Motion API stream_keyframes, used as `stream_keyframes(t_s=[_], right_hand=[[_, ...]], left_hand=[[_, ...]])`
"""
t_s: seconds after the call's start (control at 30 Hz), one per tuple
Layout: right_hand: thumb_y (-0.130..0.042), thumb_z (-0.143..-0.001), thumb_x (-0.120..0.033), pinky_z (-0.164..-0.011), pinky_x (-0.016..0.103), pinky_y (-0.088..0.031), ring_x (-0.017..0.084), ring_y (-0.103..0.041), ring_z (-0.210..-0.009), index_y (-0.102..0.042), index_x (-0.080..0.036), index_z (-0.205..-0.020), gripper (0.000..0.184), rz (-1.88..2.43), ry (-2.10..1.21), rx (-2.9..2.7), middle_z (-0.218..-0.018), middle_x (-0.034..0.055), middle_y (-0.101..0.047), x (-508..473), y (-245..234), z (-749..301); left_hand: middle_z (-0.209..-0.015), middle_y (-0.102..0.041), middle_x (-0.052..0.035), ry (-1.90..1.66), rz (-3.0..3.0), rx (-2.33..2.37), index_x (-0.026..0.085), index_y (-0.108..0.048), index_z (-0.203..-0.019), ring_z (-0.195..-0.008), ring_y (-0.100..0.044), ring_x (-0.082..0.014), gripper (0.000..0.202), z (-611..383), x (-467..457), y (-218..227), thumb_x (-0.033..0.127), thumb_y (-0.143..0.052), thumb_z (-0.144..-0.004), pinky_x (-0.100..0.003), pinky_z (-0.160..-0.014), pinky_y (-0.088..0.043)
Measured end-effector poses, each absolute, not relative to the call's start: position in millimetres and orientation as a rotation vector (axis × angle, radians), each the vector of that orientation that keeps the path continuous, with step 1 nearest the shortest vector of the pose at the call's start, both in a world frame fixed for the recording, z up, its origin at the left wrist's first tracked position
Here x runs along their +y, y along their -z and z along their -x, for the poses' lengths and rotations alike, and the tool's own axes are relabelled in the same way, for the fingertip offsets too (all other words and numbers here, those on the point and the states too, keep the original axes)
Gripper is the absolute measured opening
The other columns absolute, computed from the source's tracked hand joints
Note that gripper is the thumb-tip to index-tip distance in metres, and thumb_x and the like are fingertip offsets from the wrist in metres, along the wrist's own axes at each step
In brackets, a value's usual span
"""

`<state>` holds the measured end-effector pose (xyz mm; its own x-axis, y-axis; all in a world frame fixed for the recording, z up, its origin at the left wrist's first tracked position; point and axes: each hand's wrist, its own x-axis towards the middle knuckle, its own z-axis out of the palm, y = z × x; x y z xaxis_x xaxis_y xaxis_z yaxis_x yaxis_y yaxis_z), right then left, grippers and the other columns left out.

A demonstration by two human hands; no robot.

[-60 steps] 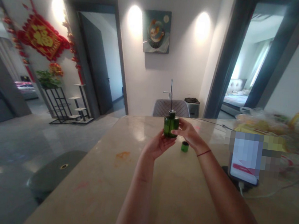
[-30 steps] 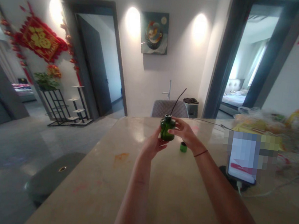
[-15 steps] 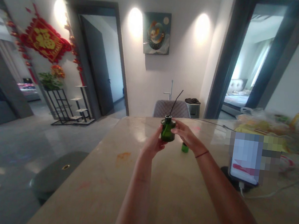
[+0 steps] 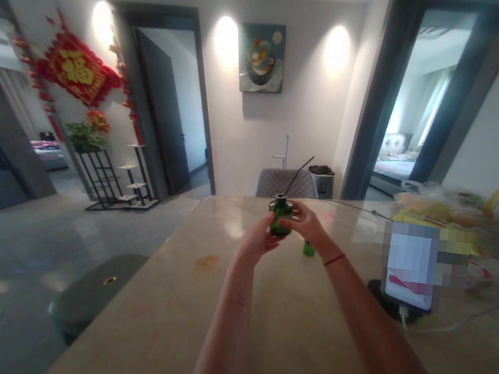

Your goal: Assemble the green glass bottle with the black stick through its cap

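Note:
A small green glass bottle (image 4: 279,223) with a dark neck is held up over the table between my two hands. My left hand (image 4: 257,237) grips it from the left and below. From the right, the fingers of my right hand (image 4: 304,222) close on the bottle's side; a thin dark band circles that wrist. One thin black stick (image 4: 299,175) slants out of the bottle's mouth, leaning right. A small green object (image 4: 308,249), perhaps a cap, sits on the table just beyond my right wrist and is partly hidden by it.
On the table (image 4: 275,337), a phone (image 4: 411,263) stands on a dark base at the right, its white cable (image 4: 451,330) trailing rightward. Behind it lie plastic bags (image 4: 440,203). A quilted chair (image 4: 273,181) is at the far edge, and a grey-green stool (image 4: 93,289) at the left.
The black stick leans further right than before. My right hand's fingers have shifted left across the bottle. Both hands still hold the bottle in about the same place.

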<state>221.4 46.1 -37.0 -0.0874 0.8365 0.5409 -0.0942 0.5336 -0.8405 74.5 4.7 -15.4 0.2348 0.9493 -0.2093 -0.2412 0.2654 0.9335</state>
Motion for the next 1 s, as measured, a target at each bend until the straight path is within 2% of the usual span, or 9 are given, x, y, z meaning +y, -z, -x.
stream_keyframes(t_s=[0.17,0.43,0.63,0.73,0.83,0.9,1.0], right_hand=[[-0.078,-0.058,-0.027,-0.086,0.040,-0.050,0.021,-0.062,-0.096,-0.055,-0.023,-0.109,0.056,0.567,-1.015,-1.504,-0.105,0.0064,-0.064,41,34,-226],[-0.078,-0.056,-0.027,-0.085,0.040,-0.051,0.022,-0.062,-0.096,-0.057,-0.020,-0.106,0.055,0.627,-0.964,-1.558,-0.104,0.0068,-0.065,41,32,-224],[-0.080,-0.052,-0.029,-0.082,0.039,-0.051,0.021,-0.063,-0.092,-0.052,-0.020,-0.109,0.064,0.691,-0.970,-1.528,-0.104,0.0074,-0.064,46,44,-222],[-0.081,-0.051,-0.030,-0.080,0.039,-0.051,0.021,-0.062,-0.091,-0.050,-0.018,-0.108,0.066,0.789,-0.919,-1.551,-0.105,0.0090,-0.063,52,56,-220],[-0.081,-0.051,-0.030,-0.081,0.040,-0.050,0.022,-0.061,-0.094,-0.050,-0.016,-0.107,0.065,0.864,-0.874,-1.597,-0.105,0.0103,-0.061,58,69,-216],[-0.080,-0.051,-0.030,-0.081,0.040,-0.050,0.023,-0.060,-0.095,-0.050,-0.015,-0.105,0.063,0.903,-0.872,-1.621,-0.105,0.0107,-0.060,60,78,-213],[-0.081,-0.049,-0.028,-0.081,0.041,-0.050,0.023,-0.059,-0.095,-0.049,-0.015,-0.104,0.065,0.954,-0.908,-1.650,-0.105,0.0113,-0.059,60,90,-208]], left_hand=[[-0.095,-0.067,-0.0073,-1.020,-0.932,0.970,0.022,-0.053,-0.118,-0.071,-0.062,-0.0123,0.048,-72,5,16,0.054,-0.046,-0.083,-0.022,-0.066,-0.041],[-0.080,-0.065,-0.0057,-1.010,-0.902,0.903,0.017,-0.061,-0.100,-0.068,-0.060,-0.0122,0.047,-72,8,18,0.057,-0.045,-0.082,-0.021,-0.063,-0.043],[-0.079,-0.065,-0.0058,-0.933,-0.918,0.874,0.018,-0.060,-0.101,-0.074,-0.061,-0.0146,0.041,-68,14,30,0.052,-0.050,-0.080,-0.023,-0.066,-0.042],[-0.089,-0.065,-0.0034,-0.974,-0.948,0.960,0.022,-0.058,-0.103,-0.082,-0.060,-0.0149,0.036,-67,18,39,0.048,-0.049,-0.080,-0.025,-0.071,-0.040],[-0.108,-0.063,-0.0003,-1.100,-0.968,1.067,0.025,-0.058,-0.100,-0.100,-0.054,-0.0150,0.030,-68,23,49,0.043,-0.042,-0.084,-0.027,-0.081,-0.036],[-0.115,-0.061,0.0005,-1.116,-0.964,1.077,0.025,-0.059,-0.097,-0.108,-0.050,-0.0151,0.035,-69,25,55,0.042,-0.031,-0.088,-0.029,-0.087,-0.034],[-0.112,-0.062,0.0000,-1.035,-0.947,1.090,0.024,-0.061,-0.094,-0.112,-0.049,-0.0164,0.046,-68,27,63,0.043,-0.019,-0.090,-0.033,-0.092,-0.030]])
